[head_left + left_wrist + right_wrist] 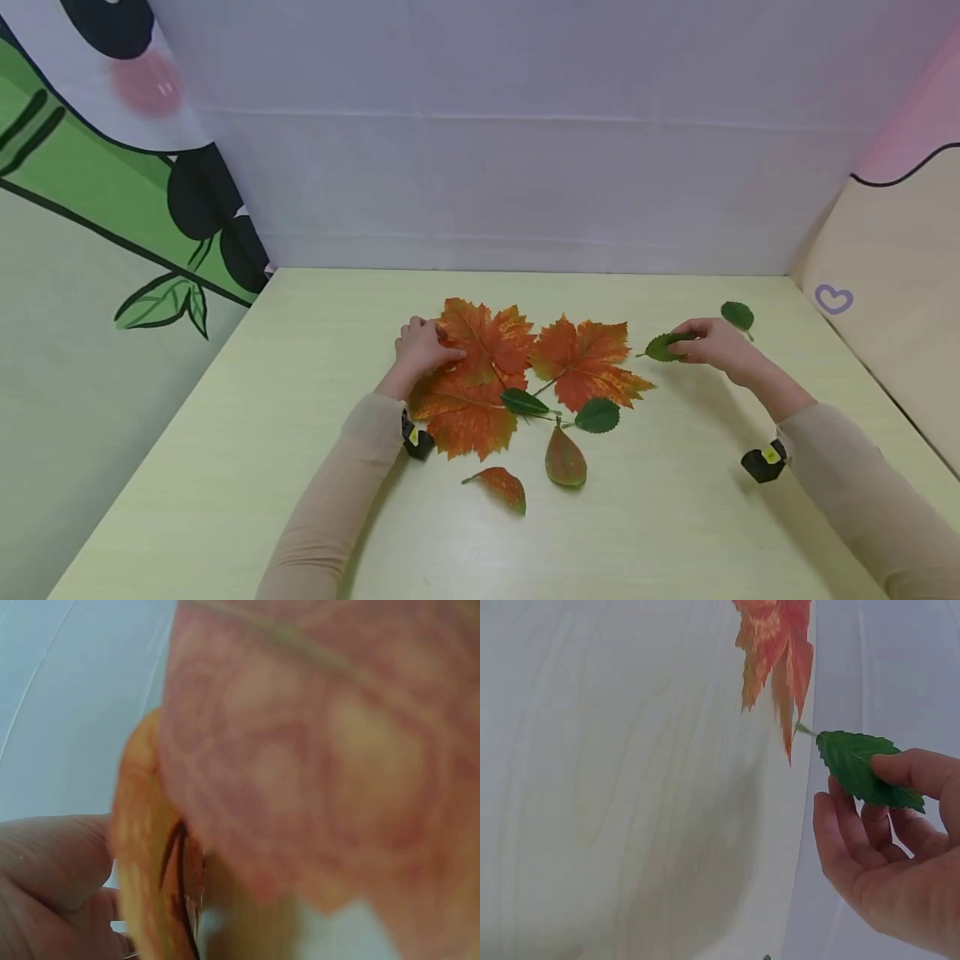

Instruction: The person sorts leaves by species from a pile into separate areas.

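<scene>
My right hand [712,343] pinches a green serrated leaf [859,766] by its broad end, with the thumb on top and the short stem pointing left. In the head view, my left hand [423,346] holds the left edge of the upper-left orange maple leaf [480,333], its thumb lying over the leaf. Another orange maple leaf [468,417] lies partly beneath that one, and a third maple leaf [588,362] spreads to the right. In the left wrist view a blurred maple leaf [315,750] fills much of the picture and hides most of the fingers.
Two green leaves, one folded-looking [522,402] and one rounder [597,415], lie by the maple stems. Nearer stand out a reddish-green leaf [566,458] and a small orange leaf [504,487]. Beyond the right hand lies a green leaf [738,314]. A cloth backdrop [525,183] borders the pale table [645,533].
</scene>
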`<move>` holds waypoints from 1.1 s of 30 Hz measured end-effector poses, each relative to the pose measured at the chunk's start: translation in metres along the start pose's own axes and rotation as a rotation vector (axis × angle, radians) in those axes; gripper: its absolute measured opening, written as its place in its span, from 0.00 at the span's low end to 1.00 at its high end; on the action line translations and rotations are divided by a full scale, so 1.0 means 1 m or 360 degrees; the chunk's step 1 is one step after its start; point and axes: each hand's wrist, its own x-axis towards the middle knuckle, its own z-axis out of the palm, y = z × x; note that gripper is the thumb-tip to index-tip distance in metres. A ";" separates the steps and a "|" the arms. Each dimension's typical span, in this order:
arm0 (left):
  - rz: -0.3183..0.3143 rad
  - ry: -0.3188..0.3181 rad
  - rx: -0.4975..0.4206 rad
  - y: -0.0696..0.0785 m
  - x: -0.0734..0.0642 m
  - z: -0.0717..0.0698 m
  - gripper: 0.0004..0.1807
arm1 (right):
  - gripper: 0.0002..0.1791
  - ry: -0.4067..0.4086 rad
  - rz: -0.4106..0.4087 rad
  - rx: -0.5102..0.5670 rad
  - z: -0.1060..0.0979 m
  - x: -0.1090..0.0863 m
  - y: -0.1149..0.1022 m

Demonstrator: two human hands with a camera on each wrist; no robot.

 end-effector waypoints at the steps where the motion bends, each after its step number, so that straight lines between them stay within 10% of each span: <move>1: 0.0000 0.0000 -0.0001 0.000 0.000 0.000 0.28 | 0.21 0.0010 0.0010 0.0038 -0.003 0.002 0.002; 33: 0.0007 0.0016 -0.0012 -0.002 0.000 0.001 0.27 | 0.26 0.0548 0.0441 0.0002 -0.054 0.050 0.064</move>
